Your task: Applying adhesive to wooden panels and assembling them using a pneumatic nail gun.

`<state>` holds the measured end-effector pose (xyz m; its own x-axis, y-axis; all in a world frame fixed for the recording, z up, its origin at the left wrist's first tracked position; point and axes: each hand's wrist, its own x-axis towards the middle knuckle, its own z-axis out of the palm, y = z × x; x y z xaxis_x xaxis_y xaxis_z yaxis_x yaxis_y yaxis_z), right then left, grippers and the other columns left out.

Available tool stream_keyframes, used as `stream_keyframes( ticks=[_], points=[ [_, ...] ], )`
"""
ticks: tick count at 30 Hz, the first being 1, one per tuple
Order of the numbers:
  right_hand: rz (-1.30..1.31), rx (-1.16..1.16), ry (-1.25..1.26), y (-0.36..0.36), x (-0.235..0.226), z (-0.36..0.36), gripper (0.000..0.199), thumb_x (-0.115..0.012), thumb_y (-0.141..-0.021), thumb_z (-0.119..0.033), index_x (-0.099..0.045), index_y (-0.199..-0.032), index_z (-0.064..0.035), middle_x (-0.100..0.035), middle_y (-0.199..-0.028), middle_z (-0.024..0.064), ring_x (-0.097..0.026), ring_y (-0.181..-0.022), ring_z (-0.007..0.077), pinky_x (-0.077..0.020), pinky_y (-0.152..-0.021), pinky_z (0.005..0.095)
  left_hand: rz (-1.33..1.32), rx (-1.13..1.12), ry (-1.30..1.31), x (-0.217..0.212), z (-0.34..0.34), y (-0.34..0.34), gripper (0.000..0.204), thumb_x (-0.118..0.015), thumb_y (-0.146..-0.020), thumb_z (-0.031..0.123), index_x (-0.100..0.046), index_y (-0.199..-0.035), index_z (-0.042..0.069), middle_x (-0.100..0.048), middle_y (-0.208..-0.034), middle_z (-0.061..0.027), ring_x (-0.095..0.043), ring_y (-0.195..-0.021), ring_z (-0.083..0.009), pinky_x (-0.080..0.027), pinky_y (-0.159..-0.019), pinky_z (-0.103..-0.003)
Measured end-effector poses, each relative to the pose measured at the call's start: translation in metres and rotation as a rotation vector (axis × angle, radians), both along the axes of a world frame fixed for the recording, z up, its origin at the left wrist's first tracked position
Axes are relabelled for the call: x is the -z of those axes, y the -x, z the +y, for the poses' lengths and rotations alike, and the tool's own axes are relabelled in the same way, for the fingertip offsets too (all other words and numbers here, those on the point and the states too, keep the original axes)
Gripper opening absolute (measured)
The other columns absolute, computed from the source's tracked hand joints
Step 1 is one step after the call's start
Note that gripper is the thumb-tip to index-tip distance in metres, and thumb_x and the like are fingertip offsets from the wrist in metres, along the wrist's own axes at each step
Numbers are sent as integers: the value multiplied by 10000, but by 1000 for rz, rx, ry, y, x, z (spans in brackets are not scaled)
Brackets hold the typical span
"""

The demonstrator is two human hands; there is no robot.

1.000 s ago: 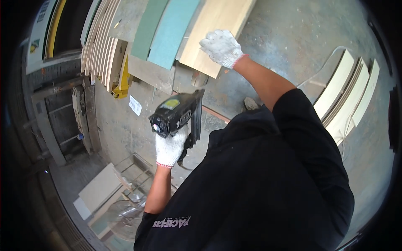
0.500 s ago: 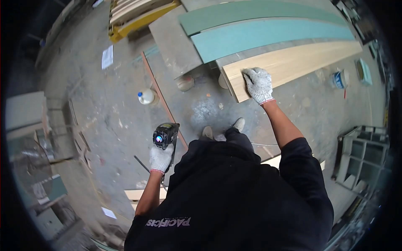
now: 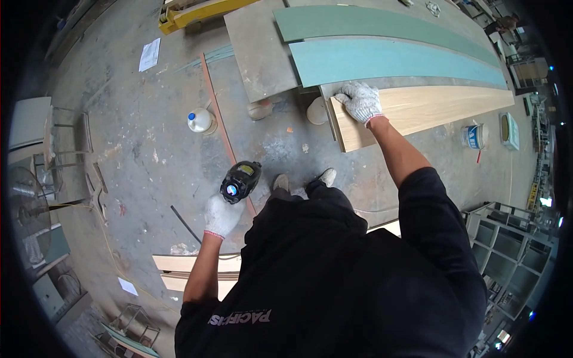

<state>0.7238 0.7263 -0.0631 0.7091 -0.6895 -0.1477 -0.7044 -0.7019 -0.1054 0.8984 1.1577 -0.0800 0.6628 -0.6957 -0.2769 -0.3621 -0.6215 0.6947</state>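
My left hand, in a white knitted glove, is closed around a black power tool that looks like a nail gun. It hangs low beside my left leg, its round shiny end turned up; most of the grip is hidden. My right hand, gloved alike, lies at the far left corner of a long pale wooden board, fingers bent over its far edge. The board lies at the near side of a low work surface. Just beyond it are a light blue panel and a green panel.
A white jug with a blue cap stands on the floor beside a long thin reddish strip. A paint bucket is at the right. Pale boards lie near my left forearm. A shelf frame stands at the lower right.
My right hand has slid across the wooden board to its far left corner. The tool in my left hand has tilted, showing more of its top. The whole view has shifted.
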Motion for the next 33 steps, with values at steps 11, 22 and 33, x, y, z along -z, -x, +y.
stream_keyframes(
  ticks=[11,22,33],
  points=[
    [-76,-6,-36,7,7,-9,252,-594,-943,-415,-743,-1045,-239,-692,-1165,61,-596,-1181,285,-306,-1098,572,-204,619,-55,-108,-158,-50,389,-741,-808,167,-681,-1173,48,-729,-1126,-160,-702,-1065,-271,-548,-917,-360],
    [-399,72,-196,29,18,-21,453,-664,-896,-427,-615,-1244,-142,-688,-1118,119,-577,-1207,299,-229,-1181,550,-141,769,-111,-133,-263,-24,398,-751,-822,147,-674,-1200,51,-726,-1159,-142,-699,-1092,-258,-552,-912,-357],
    [-435,72,-150,30,32,-20,509,-622,-919,-441,-590,-1320,-129,-679,-1143,120,-578,-1200,300,-243,-1179,553,-126,779,-57,-123,-276,-13,426,-754,-854,144,-632,-1237,2,-712,-1204,-123,-678,-1131,-229,-521,-969,-341]
  ],
)
